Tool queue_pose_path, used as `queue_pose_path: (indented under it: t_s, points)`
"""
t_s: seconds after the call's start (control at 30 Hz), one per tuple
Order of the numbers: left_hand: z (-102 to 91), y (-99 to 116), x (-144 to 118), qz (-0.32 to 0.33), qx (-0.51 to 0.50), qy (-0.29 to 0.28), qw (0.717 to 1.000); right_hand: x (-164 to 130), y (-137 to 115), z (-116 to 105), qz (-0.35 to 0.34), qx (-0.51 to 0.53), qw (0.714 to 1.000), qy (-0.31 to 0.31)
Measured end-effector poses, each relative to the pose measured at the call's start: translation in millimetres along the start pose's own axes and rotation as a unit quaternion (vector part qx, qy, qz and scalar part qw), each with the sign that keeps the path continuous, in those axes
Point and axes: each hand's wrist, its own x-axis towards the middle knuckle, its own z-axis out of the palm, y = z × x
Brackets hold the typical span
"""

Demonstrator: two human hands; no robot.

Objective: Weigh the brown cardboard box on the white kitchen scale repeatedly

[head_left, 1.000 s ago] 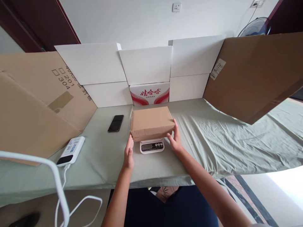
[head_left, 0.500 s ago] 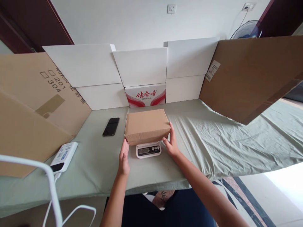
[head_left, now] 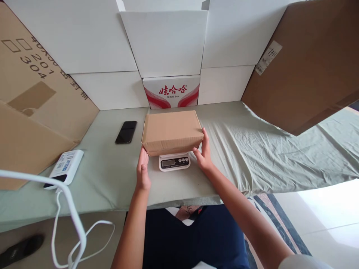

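Over the scale (head_left: 174, 163), the carton (head_left: 172, 130) is still held between left hand (head_left: 143, 170) and right hand (head_left: 204, 154), each grip half-curled; only the view was tipped, no release being suggested.

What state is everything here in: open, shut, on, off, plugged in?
Small box: shut; contact with scale unclear.
Scale: display shows no readable digits.
Phone: lying flat, screen dark.
Power bank: white cable plugged in.
Cloth: smoother at left, wrinkled at right.
Left hand: against the box's left side.
Right hand: against the box's right side.
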Motion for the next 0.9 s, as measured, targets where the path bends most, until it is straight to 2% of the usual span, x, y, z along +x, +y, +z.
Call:
queue_pose_path:
  t_s: [0.37,0.9]
  points:
    - [4.8,11,3,0.005,0.011,-0.007,1.000,3,-2,0,0.001,0.016,1.000,0.004]
    - [5.4,15,3,-0.016,0.016,-0.007,1.000,4,-2,1,0.004,0.007,1.000,0.006]
